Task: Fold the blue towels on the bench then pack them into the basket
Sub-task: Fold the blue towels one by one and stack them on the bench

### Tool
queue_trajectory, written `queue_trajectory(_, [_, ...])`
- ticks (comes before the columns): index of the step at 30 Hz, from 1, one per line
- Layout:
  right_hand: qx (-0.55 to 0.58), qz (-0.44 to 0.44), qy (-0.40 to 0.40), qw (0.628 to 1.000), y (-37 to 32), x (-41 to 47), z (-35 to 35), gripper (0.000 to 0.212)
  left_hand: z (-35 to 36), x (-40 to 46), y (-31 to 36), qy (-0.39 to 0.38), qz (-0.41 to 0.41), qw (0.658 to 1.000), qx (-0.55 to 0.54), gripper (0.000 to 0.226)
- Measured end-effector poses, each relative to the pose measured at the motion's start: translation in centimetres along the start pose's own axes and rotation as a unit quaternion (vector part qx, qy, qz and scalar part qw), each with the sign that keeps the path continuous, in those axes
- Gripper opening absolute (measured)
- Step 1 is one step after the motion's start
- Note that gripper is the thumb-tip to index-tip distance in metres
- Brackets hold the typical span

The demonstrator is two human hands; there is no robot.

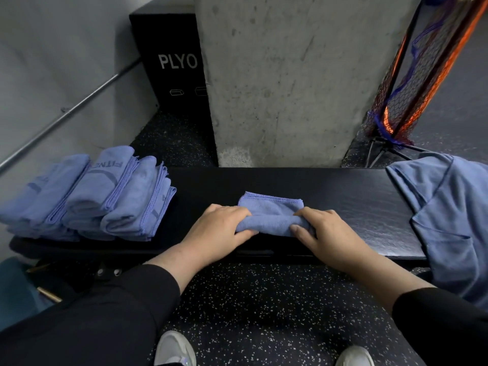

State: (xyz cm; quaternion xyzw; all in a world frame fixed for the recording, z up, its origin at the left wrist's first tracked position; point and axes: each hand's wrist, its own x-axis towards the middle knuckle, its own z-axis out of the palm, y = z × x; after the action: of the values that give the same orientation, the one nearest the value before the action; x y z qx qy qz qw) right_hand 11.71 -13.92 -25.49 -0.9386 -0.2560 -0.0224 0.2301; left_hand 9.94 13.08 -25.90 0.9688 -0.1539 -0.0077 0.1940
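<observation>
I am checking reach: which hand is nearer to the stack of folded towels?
Left. The left hand lies just right of the stack of folded towels; the right hand lies farther right.

I see a small blue towel (270,215) near the middle of the black bench (351,199), close to its front edge — folded down to a compact oblong, its near part rolled over into a thick fold, its stitched hem showing along the far side. At the bench's left end sits a stack of folded blue towels (87,196), laid in overlapping rows, one with dark lettering on top. At the right end, unfolded blue towels (449,220) lie loose and flat — draped over the front edge and hanging down. I can't make out the basket.
</observation>
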Motion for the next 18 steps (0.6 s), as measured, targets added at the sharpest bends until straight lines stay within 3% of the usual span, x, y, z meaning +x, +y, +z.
queue_trajectory(1, [0.006,-0.012,-0.016,1.0,0.1,0.0,-0.2,0.016,-0.1,0.1,-0.1,0.0,-0.023,0.999,-0.035,0.022])
queue_trajectory(4, [0.023,0.02,-0.05,0.998,0.3,0.1,-0.4,0.035,-0.8,0.7,-0.4,-0.009,-0.064,0.99,-0.122,0.021])
queue_trajectory(8, [0.083,0.109,-0.024,0.99,0.4,1.2,-0.7,0.031,-1.2,2.3,0.0,0.025,-0.123,0.97,-0.206,0.015])
queue_trajectory(11, [0.107,0.146,0.014,0.983,0.6,2.2,-0.2,0.034,-0.6,3.7,0.3,0.048,-0.169,0.961,-0.212,0.017])
queue_trajectory(13, [0.035,0.118,0.079,0.989,0.6,2.7,0.4,0.032,-0.3,4.5,0.6,0.063,-0.191,0.958,-0.207,0.021])
queue_trajectory(15, [-0.077,0.037,0.141,0.986,0.2,3.1,1.2,0.023,0.1,5.0,1.0,0.071,-0.21,0.957,-0.185,0.023])
queue_trajectory(18, [-0.125,-0.063,0.135,0.981,-0.6,2.9,3.2,0.026,0.5,5.3,1.1,0.107,-0.218,0.962,-0.124,0.028])
